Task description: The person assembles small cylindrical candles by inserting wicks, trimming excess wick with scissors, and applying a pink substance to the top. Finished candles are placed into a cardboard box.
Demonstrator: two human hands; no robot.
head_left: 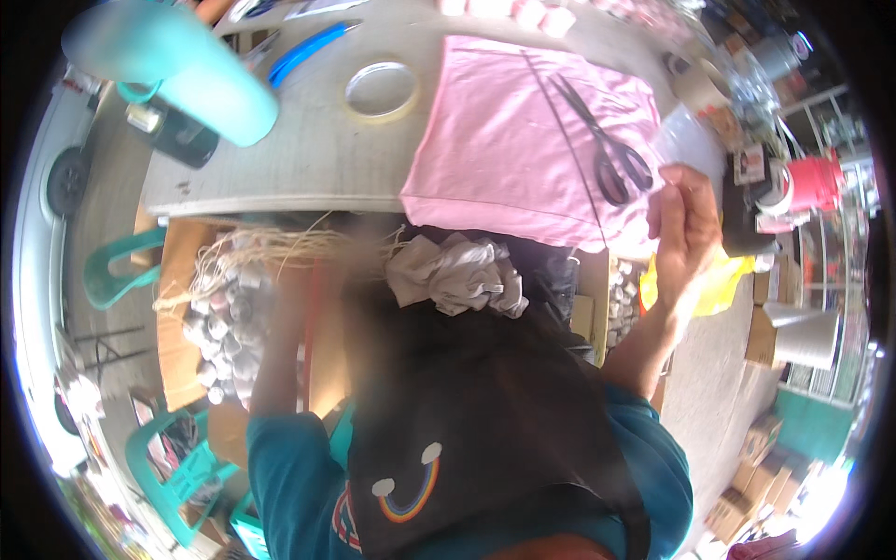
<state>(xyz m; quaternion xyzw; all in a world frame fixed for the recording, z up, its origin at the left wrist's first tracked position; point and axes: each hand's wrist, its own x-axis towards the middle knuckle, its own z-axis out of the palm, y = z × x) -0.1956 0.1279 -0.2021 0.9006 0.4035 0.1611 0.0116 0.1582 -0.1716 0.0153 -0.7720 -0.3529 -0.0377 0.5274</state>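
A pink cloth (504,140) lies spread at the table's front edge. Black-handled scissors (602,140) rest on it, beside a thin dark strip (567,140) that runs across the fabric. My right hand (689,219) is at the cloth's right side, its fingers closed in a pinch on the edge. My left forearm (278,350) reaches up below the table's edge; its hand is smeared and partly hidden near a bundle of pale strings (271,250). A crumpled whitish cloth (457,275) sits against my dark apron (467,392).
On the table (308,173) are a teal tumbler (201,79), a dark phone-like object (182,138), a blue cutter (308,51) and a tape roll (383,91). Below stands a cardboard box (177,327) of grey-white pieces. A yellow bag (719,285) is beyond my right wrist.
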